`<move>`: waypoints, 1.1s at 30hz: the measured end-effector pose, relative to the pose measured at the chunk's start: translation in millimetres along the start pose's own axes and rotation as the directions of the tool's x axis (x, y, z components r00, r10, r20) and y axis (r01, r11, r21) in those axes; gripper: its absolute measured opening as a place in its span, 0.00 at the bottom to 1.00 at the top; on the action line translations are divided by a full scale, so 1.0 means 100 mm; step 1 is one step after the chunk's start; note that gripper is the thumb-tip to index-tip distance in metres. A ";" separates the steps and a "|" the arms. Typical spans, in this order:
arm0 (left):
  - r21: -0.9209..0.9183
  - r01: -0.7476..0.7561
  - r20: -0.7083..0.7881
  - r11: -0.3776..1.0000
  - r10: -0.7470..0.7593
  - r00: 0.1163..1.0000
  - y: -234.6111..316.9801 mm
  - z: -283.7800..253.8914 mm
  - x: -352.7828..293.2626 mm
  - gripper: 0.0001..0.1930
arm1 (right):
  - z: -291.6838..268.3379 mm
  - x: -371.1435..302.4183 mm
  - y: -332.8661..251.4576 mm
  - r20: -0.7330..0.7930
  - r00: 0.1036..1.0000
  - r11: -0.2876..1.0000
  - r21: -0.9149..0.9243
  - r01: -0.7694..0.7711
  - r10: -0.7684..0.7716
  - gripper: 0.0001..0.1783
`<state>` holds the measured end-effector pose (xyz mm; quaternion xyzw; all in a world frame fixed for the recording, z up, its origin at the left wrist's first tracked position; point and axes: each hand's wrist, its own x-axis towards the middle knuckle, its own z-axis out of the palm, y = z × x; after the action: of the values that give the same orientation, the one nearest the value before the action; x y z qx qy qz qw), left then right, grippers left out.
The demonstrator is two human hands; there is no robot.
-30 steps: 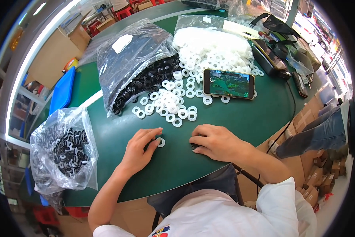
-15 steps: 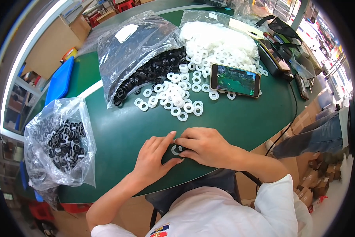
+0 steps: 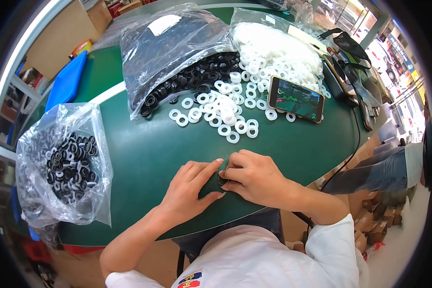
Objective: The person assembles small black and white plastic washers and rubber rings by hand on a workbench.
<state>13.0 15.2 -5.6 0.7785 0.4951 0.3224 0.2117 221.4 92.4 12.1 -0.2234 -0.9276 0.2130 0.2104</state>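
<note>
A small black ring is at the table's near edge, its far and right sides partly covered by fingers. My right hand is closed over it, thumb and fingertips pinching its right side. To the left of the ring my left hand rests with its fingers stretched out, thumb and forefinger apart around the ring and holding nothing. Beyond my hands lies a loose pile of white ring washers. Black rings spill from the mouth of a large clear bag.
More white washers fill a second bag. A phone leans on them. At left stands an open clear bag of mixed black and white rings, with a blue tray behind. A black cable hangs over the right edge.
The view has shifted slightly. The white crescent seen on the piece between my hands no longer shows; it now looks black, with my right fingers still on it. My left hand keeps its spread pose.
</note>
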 end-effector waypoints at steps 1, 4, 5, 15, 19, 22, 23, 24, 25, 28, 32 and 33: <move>-0.005 0.003 -0.001 1.000 -0.003 1.000 -0.01 0.00 0.00 0.39 | 0.01 0.01 -0.01 -0.005 1.000 0.999 -0.034 -0.013 0.013 0.09; -0.010 0.007 0.007 1.000 -0.007 1.000 0.00 -0.01 0.00 0.38 | 0.01 0.01 0.02 -0.013 1.000 1.000 -0.004 0.017 -0.017 0.10; -0.010 0.018 0.016 1.000 -0.018 1.000 0.01 -0.02 0.01 0.38 | 0.00 0.03 0.03 -0.010 1.000 1.000 -0.004 0.018 -0.018 0.10; -0.180 0.191 0.044 0.965 -0.186 0.981 0.14 -0.05 0.05 0.27 | 0.16 -0.04 0.03 -0.153 0.983 0.989 0.089 0.117 -0.102 0.19; -0.457 0.398 0.035 0.795 -0.431 0.902 0.16 -0.32 -0.05 0.22 | 0.02 0.28 -0.07 -0.133 0.936 0.945 -0.026 0.325 -0.325 0.29; -0.248 0.489 -0.151 0.836 -0.532 0.833 -0.01 -0.95 -0.13 0.18 | -0.16 0.70 0.41 -0.130 0.977 0.982 -0.116 0.152 -0.166 0.22; -0.115 0.514 -0.225 0.850 -0.527 0.820 -0.15 -1.22 -0.20 0.18 | -0.22 0.91 0.54 -0.163 0.983 0.978 -0.202 0.051 -0.084 0.19; -0.023 0.535 -0.317 0.845 -0.514 0.797 -0.30 -1.47 -0.28 0.18 | -0.26 1.10 0.69 -0.187 0.982 0.963 -0.270 -0.025 -0.027 0.18; 0.045 0.546 -0.412 0.836 -0.482 0.773 -0.59 -1.79 -0.52 0.19 | -0.26 1.32 0.74 -0.151 0.988 0.950 -0.307 -0.060 0.013 0.18; 0.257 0.741 -0.566 0.621 -0.525 0.636 -1.12 -2.51 -0.86 0.19 | -0.16 1.71 0.97 -0.056 0.993 0.915 -0.386 -0.115 0.102 0.17; 0.763 0.616 -0.615 0.199 -0.072 0.785 -1.51 -3.08 -1.61 0.17 | -0.11 1.91 0.95 -0.058 0.997 0.939 -0.339 -0.061 0.044 0.11; 0.764 0.612 -0.612 0.206 -0.070 0.788 -1.51 -3.00 -1.45 0.17 | -0.14 1.89 0.99 -0.060 0.997 0.937 -0.343 -0.068 0.050 0.11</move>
<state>-340.3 -50.0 64.5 0.5131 0.7842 0.0796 -0.3398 107.4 272.0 30.9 -0.2898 -0.9379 0.0478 0.1848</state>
